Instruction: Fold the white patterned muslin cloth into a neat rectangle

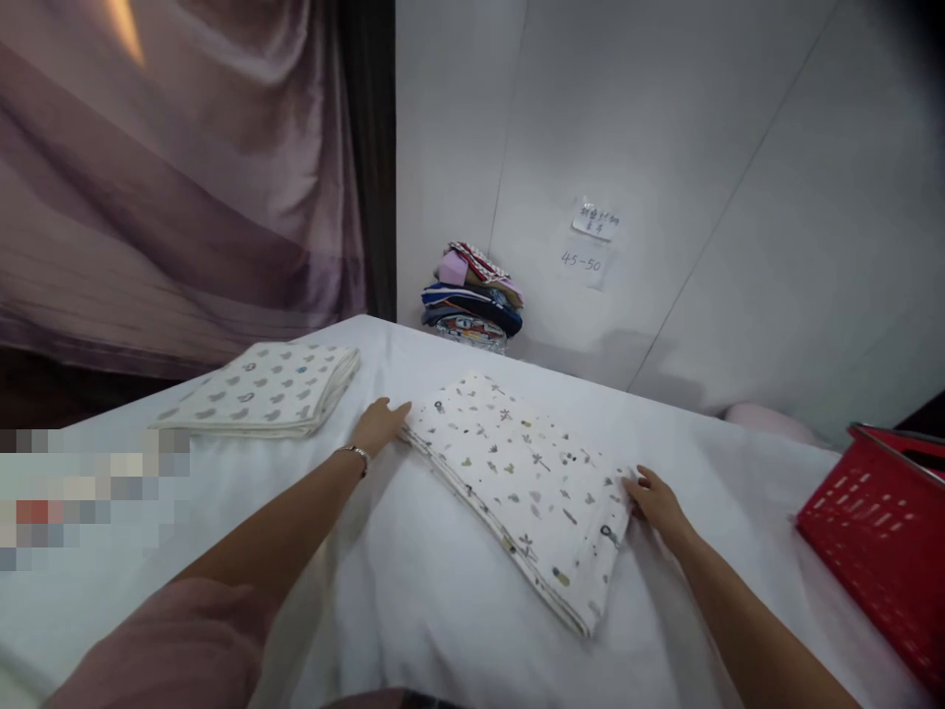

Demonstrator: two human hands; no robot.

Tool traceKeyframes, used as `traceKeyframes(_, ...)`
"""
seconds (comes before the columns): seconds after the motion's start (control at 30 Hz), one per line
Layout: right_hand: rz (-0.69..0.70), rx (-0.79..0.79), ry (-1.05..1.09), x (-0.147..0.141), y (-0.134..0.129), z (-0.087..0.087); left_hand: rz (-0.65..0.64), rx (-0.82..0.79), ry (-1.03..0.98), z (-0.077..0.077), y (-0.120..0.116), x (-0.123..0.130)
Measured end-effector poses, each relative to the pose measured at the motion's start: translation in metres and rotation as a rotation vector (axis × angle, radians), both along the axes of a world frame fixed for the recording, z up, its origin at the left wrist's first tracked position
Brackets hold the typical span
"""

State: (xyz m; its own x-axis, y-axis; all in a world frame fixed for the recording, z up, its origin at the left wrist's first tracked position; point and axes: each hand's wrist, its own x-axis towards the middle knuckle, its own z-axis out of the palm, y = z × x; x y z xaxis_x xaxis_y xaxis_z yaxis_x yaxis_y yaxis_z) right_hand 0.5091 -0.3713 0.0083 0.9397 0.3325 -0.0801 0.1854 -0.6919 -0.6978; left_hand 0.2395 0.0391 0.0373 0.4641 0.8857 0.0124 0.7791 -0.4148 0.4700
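A folded white cloth (524, 483) with small plant prints lies at a slant on the white-covered table (413, 591). My left hand (381, 423), with a bracelet at the wrist, is at the cloth's left corner, thumb and finger apart. At the cloth's right edge is my right hand (656, 497), its fingertips against the fabric and its fingers partly spread. Neither hand lifts the cloth. Further left lies another folded white cloth (270, 389) with grey prints, touched by neither hand.
A red plastic basket (878, 522) stands at the right. Behind the table's far edge is a stack of folded clothes (472, 300) by the wall. Paper notes (591, 244) are stuck to the wall, and a curtain (184, 177) hangs at the left.
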Motion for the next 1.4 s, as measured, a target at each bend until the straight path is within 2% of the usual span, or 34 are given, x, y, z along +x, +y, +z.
traceKeyframes(0.17,0.089,-0.143,-0.123,0.046,0.033,-0.002,-0.032,-0.035,0.095,0.001,0.019,0.023)
traceKeyframes(0.37,0.311,-0.248,-0.139,0.081,0.040,0.005,-0.106,-0.022,0.126,-0.001,0.032,0.038)
traceKeyframes(0.43,0.273,-0.280,-0.190,0.099,0.037,0.012,-0.132,-0.019,0.134,-0.002,0.032,0.049)
traceKeyframes(0.5,0.142,-0.361,-0.268,0.117,0.034,0.016,-0.161,-0.018,0.136,-0.004,0.029,0.065)
traceKeyframes(0.6,-0.012,-0.485,-0.349,0.133,0.032,0.012,-0.175,-0.025,0.120,-0.012,0.020,0.088)
traceKeyframes(0.67,-0.004,-0.491,-0.381,0.132,0.031,0.004,-0.155,-0.032,0.098,-0.017,0.014,0.097)
traceKeyframes(0.77,0.078,-0.432,-0.459,0.115,0.027,-0.007,-0.131,-0.045,0.057,-0.021,0.011,0.098)
traceKeyframes(0.87,0.206,-0.182,-0.487,0.077,0.015,-0.014,-0.124,-0.057,0.010,-0.019,0.010,0.088)
traceKeyframes(0.93,0.284,0.027,-0.411,0.042,0.002,-0.016,-0.111,-0.050,-0.021,-0.017,0.005,0.078)
traceKeyframes(1.03,0.332,0.214,-0.286,-0.010,-0.019,-0.015,-0.141,0.130,-0.124,-0.016,-0.018,0.066)
traceKeyframes(1.13,0.272,0.299,-0.247,-0.043,-0.031,-0.008,-0.356,0.355,-0.262,-0.017,-0.061,0.063)
traceKeyframes(1.2,0.225,0.321,-0.230,-0.053,-0.034,0.002,-0.551,0.339,-0.318,-0.017,-0.100,0.068)
traceKeyframes(1.27,0.199,0.336,-0.217,-0.056,-0.034,0.012,-0.720,0.233,-0.345,-0.018,-0.143,0.076)
traceKeyframes(1.33,0.201,0.348,-0.188,-0.057,-0.033,0.021,-0.861,0.141,-0.356,-0.018,-0.184,0.085)
traceKeyframes(1.4,0.219,0.342,-0.147,-0.060,-0.035,0.025,-0.987,0.122,-0.370,-0.019,-0.220,0.093)
